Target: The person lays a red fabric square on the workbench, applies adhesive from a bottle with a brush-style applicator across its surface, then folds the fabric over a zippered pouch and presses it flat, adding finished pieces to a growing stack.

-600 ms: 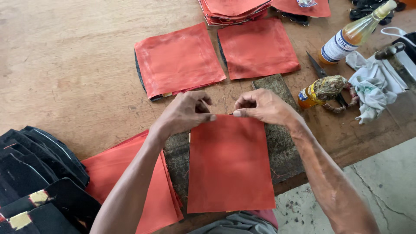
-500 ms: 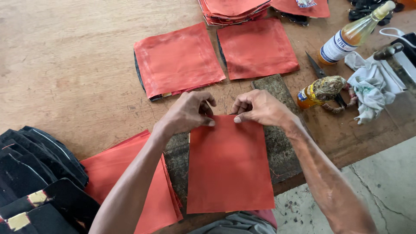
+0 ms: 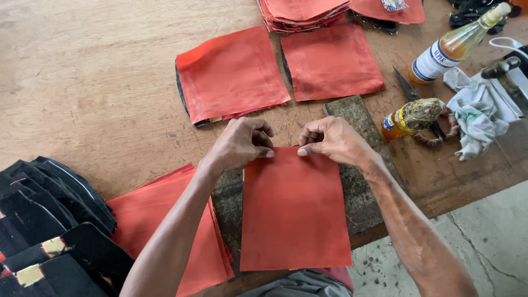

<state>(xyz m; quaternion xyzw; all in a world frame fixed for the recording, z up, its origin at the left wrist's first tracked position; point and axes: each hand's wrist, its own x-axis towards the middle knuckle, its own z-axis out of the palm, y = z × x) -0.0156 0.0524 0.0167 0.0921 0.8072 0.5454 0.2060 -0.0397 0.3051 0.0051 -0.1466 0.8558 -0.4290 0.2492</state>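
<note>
A red rectangular fabric piece (image 3: 294, 212) lies flat on a dark worn slab (image 3: 360, 192) at the front edge of the wooden table (image 3: 99, 82). My left hand (image 3: 242, 144) pinches the piece's top edge left of centre. My right hand (image 3: 333, 140) pinches the same edge just right of it, and the fingertips of the two hands are a short gap apart. The lower edge of the piece hangs over the table's front.
A stack of red pieces (image 3: 159, 220) lies left of the slab, with black pieces (image 3: 49, 220) beyond it. Two red piles (image 3: 231, 74) (image 3: 330, 60) lie further back. At right are a bottle (image 3: 454, 47), a small can (image 3: 410, 118), scissors (image 3: 407, 88) and a rag (image 3: 481, 110).
Both hands have slid slightly nearer along the top edge and the fabric piece has shifted a little toward me; the pinch looks tighter.
</note>
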